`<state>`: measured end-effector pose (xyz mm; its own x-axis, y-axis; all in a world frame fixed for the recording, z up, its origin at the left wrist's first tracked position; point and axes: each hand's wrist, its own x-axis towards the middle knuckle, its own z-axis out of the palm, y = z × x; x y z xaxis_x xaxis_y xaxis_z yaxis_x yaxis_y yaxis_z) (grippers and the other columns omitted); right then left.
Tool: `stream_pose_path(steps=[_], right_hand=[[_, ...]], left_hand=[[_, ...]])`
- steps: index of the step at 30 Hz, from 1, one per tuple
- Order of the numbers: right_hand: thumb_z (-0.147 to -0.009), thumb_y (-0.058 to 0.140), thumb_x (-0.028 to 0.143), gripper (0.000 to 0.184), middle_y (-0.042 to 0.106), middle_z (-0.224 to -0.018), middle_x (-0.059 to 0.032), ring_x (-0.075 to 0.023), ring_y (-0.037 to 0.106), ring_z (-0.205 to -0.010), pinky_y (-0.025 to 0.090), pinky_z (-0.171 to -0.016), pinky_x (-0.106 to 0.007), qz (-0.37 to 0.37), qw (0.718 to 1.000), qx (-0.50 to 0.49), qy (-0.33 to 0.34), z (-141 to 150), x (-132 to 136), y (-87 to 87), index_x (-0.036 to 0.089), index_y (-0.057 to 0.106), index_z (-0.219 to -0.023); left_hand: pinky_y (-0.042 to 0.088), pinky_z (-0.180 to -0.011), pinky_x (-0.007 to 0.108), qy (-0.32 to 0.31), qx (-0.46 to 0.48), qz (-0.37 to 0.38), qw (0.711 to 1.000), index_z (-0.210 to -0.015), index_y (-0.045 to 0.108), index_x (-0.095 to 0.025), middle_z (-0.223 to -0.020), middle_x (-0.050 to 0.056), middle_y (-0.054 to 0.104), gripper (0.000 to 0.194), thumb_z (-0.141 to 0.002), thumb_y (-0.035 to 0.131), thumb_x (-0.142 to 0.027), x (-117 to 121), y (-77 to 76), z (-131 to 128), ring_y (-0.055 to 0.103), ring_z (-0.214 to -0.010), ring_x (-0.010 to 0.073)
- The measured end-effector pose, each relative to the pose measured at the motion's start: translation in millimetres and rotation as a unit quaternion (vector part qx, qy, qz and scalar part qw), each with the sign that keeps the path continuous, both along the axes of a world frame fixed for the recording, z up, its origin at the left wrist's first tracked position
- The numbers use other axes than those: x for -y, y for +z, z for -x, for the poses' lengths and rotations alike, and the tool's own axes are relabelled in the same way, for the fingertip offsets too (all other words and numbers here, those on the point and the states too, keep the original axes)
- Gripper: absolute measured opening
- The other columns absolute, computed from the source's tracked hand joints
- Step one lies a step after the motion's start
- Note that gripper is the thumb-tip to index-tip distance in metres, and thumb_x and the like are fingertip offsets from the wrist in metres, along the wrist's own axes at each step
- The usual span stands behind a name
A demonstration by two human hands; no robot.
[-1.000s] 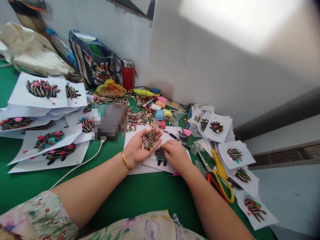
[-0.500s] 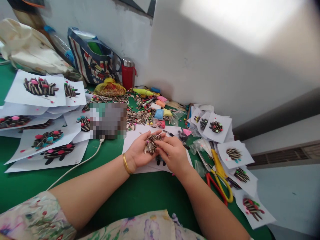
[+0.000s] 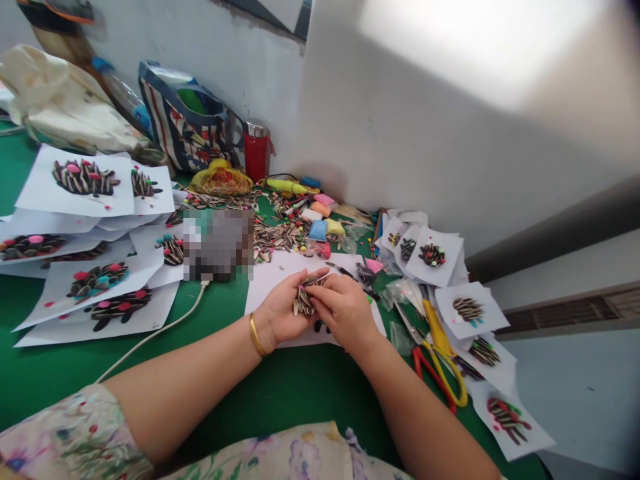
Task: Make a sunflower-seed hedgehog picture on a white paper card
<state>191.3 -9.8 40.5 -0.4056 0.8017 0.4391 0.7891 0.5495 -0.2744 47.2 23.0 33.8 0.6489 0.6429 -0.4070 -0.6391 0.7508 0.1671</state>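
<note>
The left hand (image 3: pixel 284 310) cups seeds (image 3: pixel 302 306), many lengthwise toward the wearer, right fingers (image 3: pixel 327 295) touching them, grip unclear.

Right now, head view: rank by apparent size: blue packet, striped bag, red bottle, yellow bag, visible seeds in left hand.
1. Striped bag
2. Red bottle and yellow bag: too alike to rank
3. Seeds in left hand: nearer the camera, partly covered by right hand
4. Blue packet
</note>
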Motion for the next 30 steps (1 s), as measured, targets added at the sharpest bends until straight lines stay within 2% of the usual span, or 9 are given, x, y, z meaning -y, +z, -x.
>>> stream_pose_path(steps=[6, 9, 12, 16, 19, 22, 24, 27, 30], right_hand=[[-0.093, 0.054, 0.025, 0.021, 0.066, -0.082, -0.0060, -0.0208, 0.056, -0.081, 0.043, -0.074, -0.035, -0.016, 1.000, -0.007, 0.001, 2.7, 0.9, 0.5, 0.022, 0.073, -0.103], [-0.092, 0.054, 0.022, 0.020, 0.068, -0.087, -0.0063, -0.0201, 0.059, -0.085, 0.046, -0.078, -0.035, -0.020, 0.996, -0.089, 0.001, 1.5, 3.7, 2.3, 0.021, 0.071, -0.102], [-0.089, 0.054, 0.018, 0.018, 0.069, -0.087, -0.0046, -0.0179, 0.062, -0.081, 0.049, -0.077, -0.033, -0.002, 0.980, -0.196, -0.026, -3.7, 6.7, 5.3, 0.021, 0.069, -0.098], [-0.082, 0.052, 0.015, 0.017, 0.070, -0.084, -0.0030, -0.0157, 0.063, -0.074, 0.050, -0.069, -0.028, 0.094, 0.943, -0.309, -0.075, -12.3, 9.5, 9.7, 0.021, 0.067, -0.089], [-0.078, 0.050, 0.013, 0.017, 0.065, -0.071, -0.0001, -0.0130, 0.059, -0.063, 0.047, -0.060, -0.024, 0.244, 0.918, -0.312, -0.003, -13.7, 12.7, 11.0, 0.019, 0.066, -0.080], [-0.075, 0.049, 0.011, 0.019, 0.061, -0.064, 0.0025, -0.0101, 0.054, -0.056, 0.043, -0.052, -0.020, 0.386, 0.879, -0.274, 0.060, -9.2, 15.4, 7.3, 0.018, 0.066, -0.080], [-0.075, 0.049, 0.011, 0.022, 0.060, -0.064, 0.0032, -0.0095, 0.053, -0.056, 0.041, -0.052, -0.019, 0.420, 0.863, -0.275, 0.063, -5.0, 15.0, 2.2, 0.018, 0.066, -0.084], [-0.073, 0.048, 0.011, 0.027, 0.055, -0.063, 0.0045, -0.0090, 0.050, -0.054, 0.041, -0.052, -0.020, 0.421, 0.845, -0.326, 0.051, -0.3, 10.9, -6.3, 0.019, 0.066, -0.093], [-0.072, 0.048, 0.010, 0.044, 0.049, -0.062, 0.0066, -0.0088, 0.048, -0.052, 0.041, -0.052, -0.020, 0.410, 0.836, -0.361, 0.054, 0.7, 7.4, -11.0, 0.021, 0.062, -0.113]], left_hand=[[0.050, -0.046, 0.021, -0.018, 0.025, 0.005, 1.000, -0.111, 0.064, -0.011, -0.071, 0.006, 0.069, 0.032, -0.098, 0.039, -0.026, 1.6, -3.6, -0.9, 0.064, -0.050, 0.0126], [0.052, -0.048, 0.022, -0.022, 0.048, 0.020, 0.998, -0.110, 0.064, -0.011, -0.067, 0.005, 0.067, 0.032, -0.098, 0.039, -0.025, 2.7, -1.2, -0.4, 0.064, -0.050, 0.0127], [0.056, -0.056, 0.028, -0.019, 0.039, 0.010, 0.999, -0.113, 0.063, -0.013, -0.080, 0.009, 0.071, 0.032, -0.098, 0.037, -0.026, 2.3, 1.5, 0.8, 0.070, -0.066, 0.0194], [0.058, -0.079, 0.039, 0.029, 0.054, 0.012, 0.998, -0.115, 0.061, -0.012, -0.104, 0.015, 0.071, 0.033, -0.098, 0.037, -0.025, -2.1, 0.7, 3.6, 0.069, -0.098, 0.0255], [0.056, -0.087, 0.042, 0.058, 0.065, 0.017, 0.996, -0.115, 0.061, -0.012, -0.108, 0.016, 0.069, 0.033, -0.098, 0.036, -0.026, -6.4, -2.1, 6.1, 0.066, -0.108, 0.0264], [0.053, -0.093, 0.046, 0.074, 0.066, 0.018, 0.995, -0.111, 0.062, -0.012, -0.107, 0.016, 0.070, 0.032, -0.098, 0.037, -0.026, -8.7, -3.4, 7.4, 0.065, -0.109, 0.0263], [0.053, -0.094, 0.047, 0.076, 0.061, 0.019, 0.995, -0.110, 0.062, -0.012, -0.106, 0.016, 0.070, 0.031, -0.097, 0.037, -0.025, -8.8, -2.3, 7.2, 0.066, -0.108, 0.0265], [0.055, -0.092, 0.044, 0.071, 0.047, 0.022, 0.996, -0.109, 0.063, -0.012, -0.105, 0.015, 0.070, 0.030, -0.097, 0.038, -0.024, -8.2, 0.8, 6.1, 0.067, -0.106, 0.0262], [0.057, -0.088, 0.037, 0.066, 0.034, 0.034, 0.997, -0.109, 0.063, -0.012, -0.105, 0.015, 0.069, 0.029, -0.096, 0.040, -0.023, -8.1, 2.8, 6.0, 0.068, -0.104, 0.0245]])
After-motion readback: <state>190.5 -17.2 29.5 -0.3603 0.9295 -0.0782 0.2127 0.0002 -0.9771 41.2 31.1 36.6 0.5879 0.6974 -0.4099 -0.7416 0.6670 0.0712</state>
